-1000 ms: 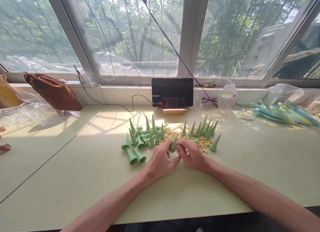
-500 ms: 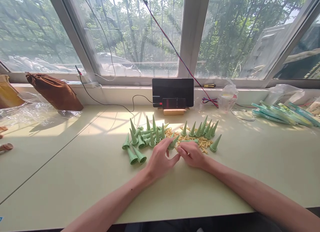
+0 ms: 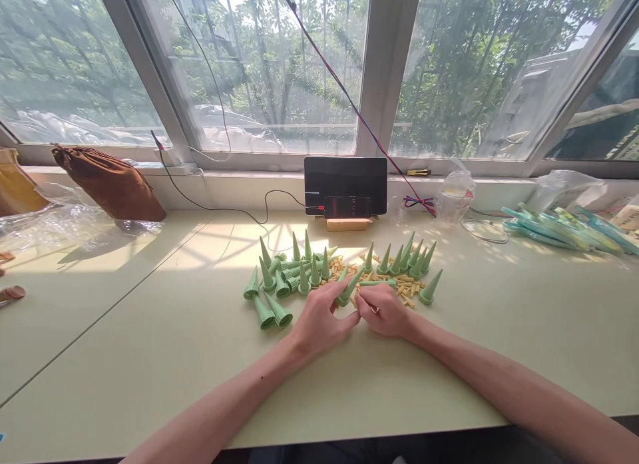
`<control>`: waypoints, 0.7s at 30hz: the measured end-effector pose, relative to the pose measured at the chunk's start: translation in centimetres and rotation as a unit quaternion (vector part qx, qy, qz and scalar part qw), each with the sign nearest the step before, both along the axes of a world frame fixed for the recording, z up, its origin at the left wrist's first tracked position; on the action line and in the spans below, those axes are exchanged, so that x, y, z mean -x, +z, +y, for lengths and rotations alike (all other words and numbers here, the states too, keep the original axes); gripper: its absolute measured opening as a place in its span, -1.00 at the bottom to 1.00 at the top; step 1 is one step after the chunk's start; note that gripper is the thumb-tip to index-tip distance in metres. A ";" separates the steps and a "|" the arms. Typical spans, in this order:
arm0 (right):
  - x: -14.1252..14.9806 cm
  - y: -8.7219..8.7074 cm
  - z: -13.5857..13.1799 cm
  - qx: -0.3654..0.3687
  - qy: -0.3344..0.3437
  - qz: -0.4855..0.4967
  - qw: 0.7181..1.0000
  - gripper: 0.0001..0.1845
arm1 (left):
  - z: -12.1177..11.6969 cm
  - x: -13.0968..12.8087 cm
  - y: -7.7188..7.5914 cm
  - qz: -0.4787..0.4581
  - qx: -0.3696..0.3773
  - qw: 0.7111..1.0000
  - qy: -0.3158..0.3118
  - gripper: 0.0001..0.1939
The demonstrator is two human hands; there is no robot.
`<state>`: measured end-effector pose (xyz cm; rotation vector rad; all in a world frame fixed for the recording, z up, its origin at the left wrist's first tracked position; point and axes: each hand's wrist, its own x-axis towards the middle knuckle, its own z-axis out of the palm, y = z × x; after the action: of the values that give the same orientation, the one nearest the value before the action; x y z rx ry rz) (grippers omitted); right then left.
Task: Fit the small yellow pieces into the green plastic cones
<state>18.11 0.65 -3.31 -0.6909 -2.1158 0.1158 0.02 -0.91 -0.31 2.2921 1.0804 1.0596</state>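
Note:
My left hand (image 3: 319,319) is closed round the base of a green plastic cone (image 3: 350,287), whose tip leans up to the right. Beside it, my right hand (image 3: 385,309) is closed in a pinch; whatever its fingers hold is too small or hidden to name. The two hands almost meet at the thumbs. Just beyond them lies a loose pile of small tan pegs (image 3: 410,289), partly covered by the right hand. More green cones (image 3: 267,277) stand or lie to the left, some with open ends showing. Another group of upright cones (image 3: 399,259) stands behind the pile on the right.
A phone (image 3: 348,206) leans on a wooden stand (image 3: 348,224) before a black tablet (image 3: 345,174). At the back left stands a brown drawstring bag (image 3: 107,184). A plastic cup (image 3: 455,196) and teal packets (image 3: 559,228) sit at the back right. Cables run along the window.
The cone in my left hand has shifted slightly, with more of it now showing and its tip farther right. My right hand has barely moved.

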 end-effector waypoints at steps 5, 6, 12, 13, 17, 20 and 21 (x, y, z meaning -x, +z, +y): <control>-0.1 0.0 0.0 -0.018 0.003 -0.012 1.000 -0.62 | -0.1 -0.1 0.3 0.005 -0.003 1.000 -0.009 -0.57; -0.1 0.0 0.0 -0.019 0.002 -0.013 1.000 -0.62 | -0.1 -0.1 0.3 0.004 -0.004 1.000 -0.010 -0.55; -0.2 0.2 -0.1 -0.027 -0.001 -0.032 0.999 -0.61 | 0.0 0.0 0.2 0.008 0.004 1.000 -0.016 -0.61; -0.1 0.2 -0.1 -0.024 -0.001 -0.033 0.999 -0.61 | 0.0 0.0 0.2 0.011 0.005 1.000 -0.015 -0.61; -0.1 0.2 -0.1 -0.022 0.002 -0.035 0.999 -0.60 | -0.1 0.0 0.4 0.024 0.007 1.000 -0.005 -0.64; -0.1 0.2 -0.1 -0.024 0.003 -0.038 0.999 -0.58 | -0.2 -0.1 0.5 0.035 0.011 0.999 0.000 -0.74; -0.1 0.2 -0.1 -0.027 0.004 -0.040 0.999 -0.58 | -0.2 -0.1 0.6 0.038 0.013 0.999 0.000 -0.75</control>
<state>18.24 0.53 -3.08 -0.6658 -2.1903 0.0361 0.10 -1.08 0.28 2.3278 1.1156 0.9597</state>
